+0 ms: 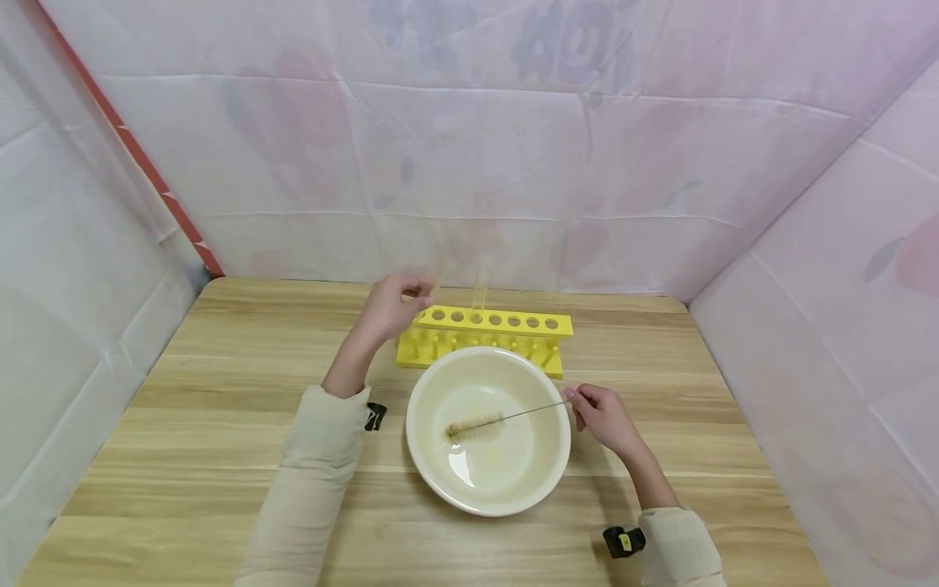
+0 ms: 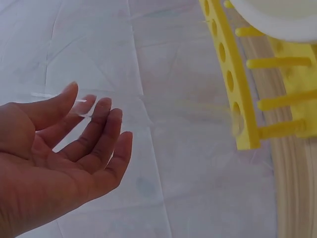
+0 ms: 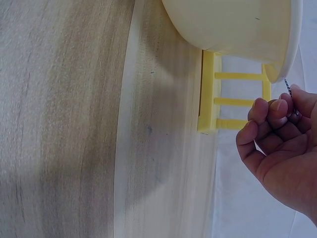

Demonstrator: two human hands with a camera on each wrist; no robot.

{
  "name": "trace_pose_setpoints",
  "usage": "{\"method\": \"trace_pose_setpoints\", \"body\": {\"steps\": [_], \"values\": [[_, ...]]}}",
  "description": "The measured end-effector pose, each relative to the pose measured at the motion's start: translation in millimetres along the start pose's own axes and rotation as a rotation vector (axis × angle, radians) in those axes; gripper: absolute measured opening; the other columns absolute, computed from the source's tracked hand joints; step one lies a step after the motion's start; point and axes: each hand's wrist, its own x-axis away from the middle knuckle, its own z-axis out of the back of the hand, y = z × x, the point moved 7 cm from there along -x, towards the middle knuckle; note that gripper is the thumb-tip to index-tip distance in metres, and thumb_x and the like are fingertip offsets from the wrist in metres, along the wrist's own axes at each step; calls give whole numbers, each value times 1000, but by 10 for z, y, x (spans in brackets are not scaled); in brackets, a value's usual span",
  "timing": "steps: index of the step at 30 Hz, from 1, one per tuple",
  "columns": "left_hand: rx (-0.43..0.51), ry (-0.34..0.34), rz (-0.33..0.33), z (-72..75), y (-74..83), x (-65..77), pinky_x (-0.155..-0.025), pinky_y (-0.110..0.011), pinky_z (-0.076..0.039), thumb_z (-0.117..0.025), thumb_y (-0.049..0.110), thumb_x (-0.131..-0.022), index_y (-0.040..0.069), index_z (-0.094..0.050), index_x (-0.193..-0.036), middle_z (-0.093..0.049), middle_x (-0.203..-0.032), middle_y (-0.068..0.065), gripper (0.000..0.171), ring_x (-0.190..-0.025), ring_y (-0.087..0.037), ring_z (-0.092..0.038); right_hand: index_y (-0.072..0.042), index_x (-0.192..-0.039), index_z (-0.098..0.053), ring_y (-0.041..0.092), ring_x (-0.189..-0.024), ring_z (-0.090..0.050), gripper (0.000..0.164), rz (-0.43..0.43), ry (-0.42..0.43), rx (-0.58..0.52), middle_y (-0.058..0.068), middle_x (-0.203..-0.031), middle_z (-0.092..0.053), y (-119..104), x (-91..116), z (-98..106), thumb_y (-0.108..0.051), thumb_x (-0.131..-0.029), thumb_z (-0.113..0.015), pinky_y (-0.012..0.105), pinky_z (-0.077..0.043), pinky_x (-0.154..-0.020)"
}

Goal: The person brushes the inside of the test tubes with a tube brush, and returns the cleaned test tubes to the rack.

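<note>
My left hand [image 1: 392,308] is at the left end of a yellow test tube rack [image 1: 506,321]. Between thumb and forefinger it pinches a clear test tube [image 2: 81,106], whose full length is hard to make out. Another clear test tube [image 1: 480,292] stands in a middle hole of the rack. On the right, my right hand [image 1: 603,417] pinches the thin twisted-wire handle of a test tube brush [image 1: 477,425]. The brush's bristled head lies low inside a cream basin [image 1: 416,424], and its wire crosses the basin's right rim.
The basin stands on a wood-grain table [image 1: 198,456], directly in front of the rack and overlapping it in the head view. Draped pale cloth walls [image 1: 469,163] enclose the table at the back and sides. Black straps [image 1: 623,541] are at both wrists.
</note>
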Motion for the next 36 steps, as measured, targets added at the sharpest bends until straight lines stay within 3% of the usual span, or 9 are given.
{"method": "trace_pose_setpoints", "body": {"steps": [5,8,12,17,23,26,36], "values": [[-67,-60,-3,-7,-67,145,-84,-42,-44,-60,7,-88,0,-63,-113,-61,-107,-16,26,-100,-29,-54,0,-64,-52,13,-44,-36,40,9,2,-4,14,-53,-51,-20,-1,5,-25,-96,-49,24,-31,-41],[-115,-115,19,-49,-134,228,-84,-42,-44,-60,7,-88,2,-63,-115,-60,-113,-15,28,-101,-29,-53,1,-64,-52,12,-44,-36,40,14,4,-13,14,-52,-51,-23,-3,11,-24,-96,-49,24,-30,-41],[-165,-164,48,-112,-231,337,-79,-41,-45,-62,7,-86,4,-65,-112,-61,-106,-14,26,-95,-27,-53,1,-63,-51,12,-44,-37,40,4,3,-32,14,-53,-50,-9,1,14,-23,-95,-49,24,-31,-41],[-207,-173,56,-163,-342,418,-77,-40,-45,-65,3,-83,3,-67,-106,-60,-95,-12,23,-89,-26,-53,2,-63,-52,18,-47,-41,42,-43,-9,-88,14,-54,-50,9,26,15,-25,-95,-50,25,-31,-44],[-274,-210,181,-222,-535,500,-74,-40,-44,-66,5,-82,5,-67,-109,-58,-95,-12,26,-88,-25,-51,6,-64,-52,25,-54,-51,43,-100,-29,-176,15,-55,-52,-2,58,23,-25,-94,-52,28,-38,-50],[-270,-216,210,-245,-603,539,-71,-37,-43,-66,5,-82,5,-67,-110,-58,-95,-12,27,-85,-23,-49,7,-66,-52,24,-54,-53,42,-114,-37,-196,15,-56,-53,-16,65,22,-24,-94,-52,33,-43,-53],[-291,-216,178,-249,-654,612,-64,-32,-39,-65,5,-82,3,-68,-106,-52,-85,-10,24,-76,-22,-44,7,-68,-51,23,-57,-53,41,-125,-65,-216,15,-59,-53,0,71,18,-24,-95,-51,38,-46,-57]]}}
